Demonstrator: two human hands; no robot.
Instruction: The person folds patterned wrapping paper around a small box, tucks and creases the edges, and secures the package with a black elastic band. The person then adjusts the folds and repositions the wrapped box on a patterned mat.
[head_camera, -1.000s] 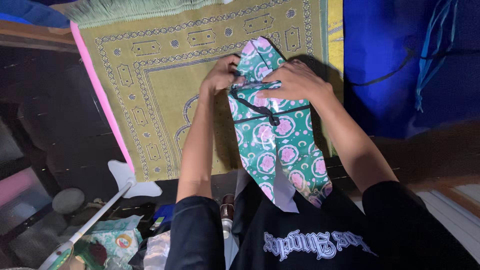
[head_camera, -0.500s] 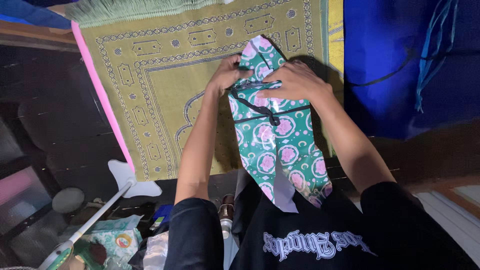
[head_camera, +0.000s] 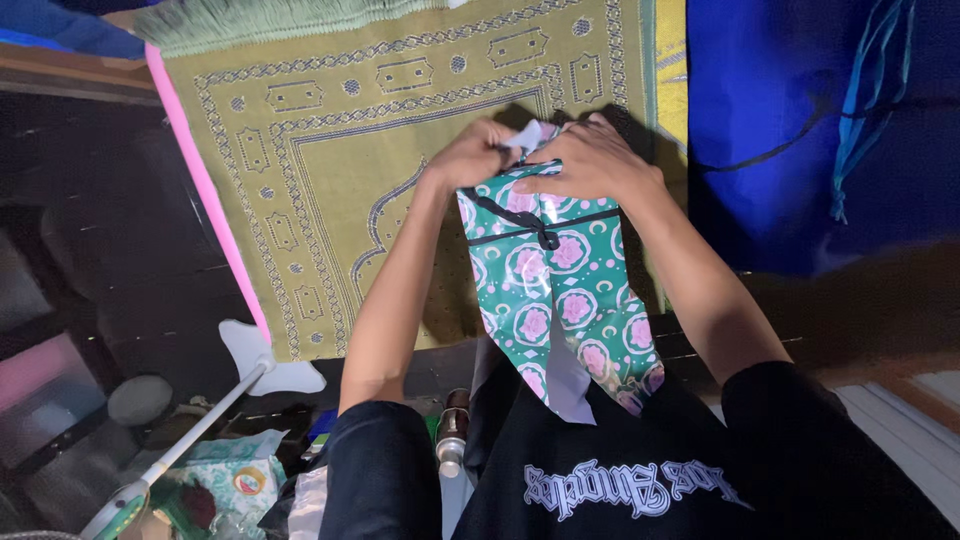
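Both my hands clamp the top of a green pouch of pink-flowered fabric (head_camera: 555, 290): left grip (head_camera: 470, 155) at its 11 o'clock, right grip (head_camera: 590, 160) at 1. Pouch hangs above an olive patterned prayer rug (head_camera: 330, 170).

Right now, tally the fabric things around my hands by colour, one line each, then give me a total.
Green patterned cloth with pink medallions, gripped at its top by the left hand and the right hand: 1
Olive-yellow patterned mat: 1
Blue cloth: 1
Total: 3
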